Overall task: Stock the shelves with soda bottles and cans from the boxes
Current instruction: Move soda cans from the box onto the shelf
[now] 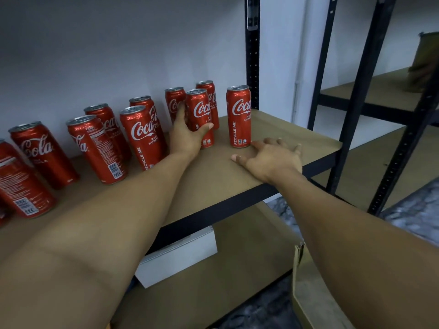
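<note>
**Head view: left hand wraps a slim cola can on the shelf**

The left hand (187,138) grips a tall red cola can (200,110) that stands upright on the shelf (297,138), at the front of a loose cluster of other cans (142,136) that trails off to the left. The thumb lies across the can's lower front on the right. The fingers (181,110) curl round its left side and back, so the can sits deep in the fork of the hand, held low on the body with its base on the board.

The right hand (273,157) holds nothing. It lies palm down on the shelf with its digits spread, and the forefinger tip is at the foot of the end can (238,115), touching or just short of it; which cannot be told.

Judging by its look, the cola can is sealed and full, so fairly weighty for its size and stiff under a firm squeeze. The painted metal looks smooth and likely slick. Being tall and narrow it should tip easily if pushed near the top, so the surest hold is round the middle of the body, thumb opposite fingers. The present low grip suits sliding more than lifting.

A cardboard box (306,293) shows at lower right, its contents hidden.
</note>
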Action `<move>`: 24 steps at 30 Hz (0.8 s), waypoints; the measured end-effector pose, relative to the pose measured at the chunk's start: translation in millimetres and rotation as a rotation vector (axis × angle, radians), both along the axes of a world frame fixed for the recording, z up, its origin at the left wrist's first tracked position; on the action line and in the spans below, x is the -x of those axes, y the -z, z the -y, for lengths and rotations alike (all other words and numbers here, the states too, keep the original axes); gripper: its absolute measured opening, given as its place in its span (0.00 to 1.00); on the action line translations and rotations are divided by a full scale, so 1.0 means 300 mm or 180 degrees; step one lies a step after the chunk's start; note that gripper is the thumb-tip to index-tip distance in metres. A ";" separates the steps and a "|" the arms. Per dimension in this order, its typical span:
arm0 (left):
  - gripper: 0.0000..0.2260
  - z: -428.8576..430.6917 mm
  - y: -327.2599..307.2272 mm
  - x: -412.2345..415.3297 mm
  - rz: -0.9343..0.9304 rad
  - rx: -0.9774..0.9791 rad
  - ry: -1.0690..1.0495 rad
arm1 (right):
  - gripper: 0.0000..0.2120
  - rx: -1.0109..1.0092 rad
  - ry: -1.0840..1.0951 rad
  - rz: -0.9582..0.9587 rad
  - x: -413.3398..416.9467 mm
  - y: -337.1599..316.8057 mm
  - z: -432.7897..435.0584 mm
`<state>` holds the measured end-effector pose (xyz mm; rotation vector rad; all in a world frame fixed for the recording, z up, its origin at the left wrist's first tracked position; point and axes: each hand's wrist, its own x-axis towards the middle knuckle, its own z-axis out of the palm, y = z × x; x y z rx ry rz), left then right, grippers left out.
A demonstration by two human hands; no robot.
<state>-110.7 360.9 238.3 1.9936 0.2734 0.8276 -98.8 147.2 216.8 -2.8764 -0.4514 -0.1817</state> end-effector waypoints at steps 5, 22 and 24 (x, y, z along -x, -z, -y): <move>0.44 -0.001 0.038 0.013 -0.0140 -0.0254 -0.0082 | 0.44 0.0012 0.0014 -0.0050 0.002 -0.006 -0.004; 0.29 -0.007 0.089 0.907 -0.1865 -0.2815 0.0325 | 0.34 -0.0039 -0.0565 -0.0110 0.377 0.024 0.062; 0.29 -0.026 0.117 1.019 -0.1814 -0.2934 0.0321 | 0.34 -0.0153 -0.0705 0.0021 0.524 0.063 0.071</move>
